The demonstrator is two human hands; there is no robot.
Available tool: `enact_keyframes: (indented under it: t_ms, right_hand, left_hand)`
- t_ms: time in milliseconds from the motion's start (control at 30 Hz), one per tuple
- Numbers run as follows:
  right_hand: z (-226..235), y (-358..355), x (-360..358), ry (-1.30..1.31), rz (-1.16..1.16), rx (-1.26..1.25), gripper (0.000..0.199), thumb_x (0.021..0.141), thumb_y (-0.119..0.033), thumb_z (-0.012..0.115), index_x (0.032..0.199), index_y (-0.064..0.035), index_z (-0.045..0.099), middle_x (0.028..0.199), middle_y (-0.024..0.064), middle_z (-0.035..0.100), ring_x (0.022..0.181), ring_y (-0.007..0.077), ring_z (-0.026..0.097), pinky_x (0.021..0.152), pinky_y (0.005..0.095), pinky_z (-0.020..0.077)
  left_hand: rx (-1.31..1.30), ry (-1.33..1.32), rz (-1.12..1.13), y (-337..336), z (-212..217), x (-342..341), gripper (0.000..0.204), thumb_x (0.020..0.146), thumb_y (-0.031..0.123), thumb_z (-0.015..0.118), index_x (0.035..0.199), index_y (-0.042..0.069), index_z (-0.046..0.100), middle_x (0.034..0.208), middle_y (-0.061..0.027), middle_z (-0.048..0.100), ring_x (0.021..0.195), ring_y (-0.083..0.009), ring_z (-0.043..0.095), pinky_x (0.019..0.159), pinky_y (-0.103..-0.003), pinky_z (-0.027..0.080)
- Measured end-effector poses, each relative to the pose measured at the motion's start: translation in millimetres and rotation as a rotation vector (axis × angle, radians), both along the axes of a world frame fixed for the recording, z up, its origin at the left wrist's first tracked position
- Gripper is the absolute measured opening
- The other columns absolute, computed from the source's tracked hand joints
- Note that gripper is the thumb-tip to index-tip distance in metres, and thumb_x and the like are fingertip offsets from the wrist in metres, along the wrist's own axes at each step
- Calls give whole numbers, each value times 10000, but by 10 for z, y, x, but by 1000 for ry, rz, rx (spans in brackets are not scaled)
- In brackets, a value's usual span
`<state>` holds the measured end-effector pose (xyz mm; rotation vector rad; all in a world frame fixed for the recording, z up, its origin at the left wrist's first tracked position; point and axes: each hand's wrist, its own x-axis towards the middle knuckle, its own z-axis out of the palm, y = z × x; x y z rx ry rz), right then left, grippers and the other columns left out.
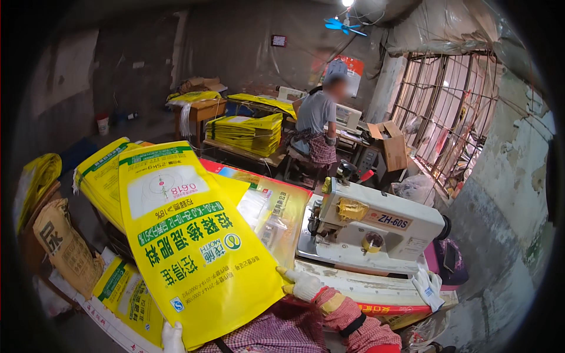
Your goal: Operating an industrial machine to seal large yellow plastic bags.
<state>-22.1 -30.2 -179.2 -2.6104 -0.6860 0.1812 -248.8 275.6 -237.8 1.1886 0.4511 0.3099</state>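
A large yellow printed woven sack (247, 294) lies flat and slanting in front of me, its far end resting over a pile of similar sacks (97, 170). My left hand (172, 337), in a white glove, is closed on the sack's near left corner; only part of it shows at the lower edge. At the near right corner, my right hand (303, 285), gloved in white under a red checked sleeve, pinches the sack's edge. Just beyond that hand stands a white sewing machine (376, 226) on its worn table (359, 272).
A spare white glove (428, 288) lies at the table's right end, near a dark bag (451, 262). A brown paper sack (66, 247) stands at left. Behind, a seated person (318, 117) works beside stacked yellow sacks (244, 134). A barred window (444, 112) is at right.
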Motion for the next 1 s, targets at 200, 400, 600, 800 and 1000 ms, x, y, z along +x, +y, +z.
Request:
enact_keyframes:
  t_ms: [200, 400, 600, 800, 1000]
  right_hand:
    - [86, 122, -41, 634, -90, 333, 502, 835, -110, 602, 1310, -222, 482, 742, -38, 542, 539, 59, 412, 477, 195, 343]
    - [403, 850, 249, 657, 60, 404, 354, 876, -138, 547, 1225, -81, 552, 838, 0, 601, 593, 92, 517, 517, 214, 421]
    - [868, 2626, -88, 481, 218, 535, 280, 811, -139, 516, 1050, -93, 653, 799, 55, 651, 589, 120, 585, 533, 235, 463]
    - [-239, 3578, -185, 200, 290, 217, 256, 823, -160, 492, 1000, -135, 675, 729, 132, 646, 525, 192, 585, 568, 309, 481]
    - [-1567, 3964, -429, 8, 413, 280, 206, 841, -116, 481, 983, -93, 628, 916, 133, 623, 818, 289, 600, 731, 371, 485]
  left_hand:
    - [544, -3, 233, 465, 134, -14, 136, 922, 103, 447, 1012, 9, 486, 951, -67, 557, 849, -124, 520, 744, -260, 442]
    - [708, -555, 460, 769, 1106, -495, 312, 942, 264, 489, 1115, 5, 504, 1076, -72, 558, 954, -147, 542, 838, -277, 433]
    - [1083, -350, 922, 1454, 937, -1195, 302, 982, 220, 381, 1211, 26, 417, 1117, -101, 549, 1003, -148, 529, 894, -307, 418]
    - [218, 200, 878, 1441, -96, -1244, 228, 948, 318, 433, 984, 95, 462, 770, -23, 550, 462, -76, 506, 295, -188, 331]
    - [-331, 115, 741, 1375, -1428, -1791, 189, 935, 161, 455, 1064, 38, 518, 960, -49, 589, 817, -152, 580, 735, -300, 498]
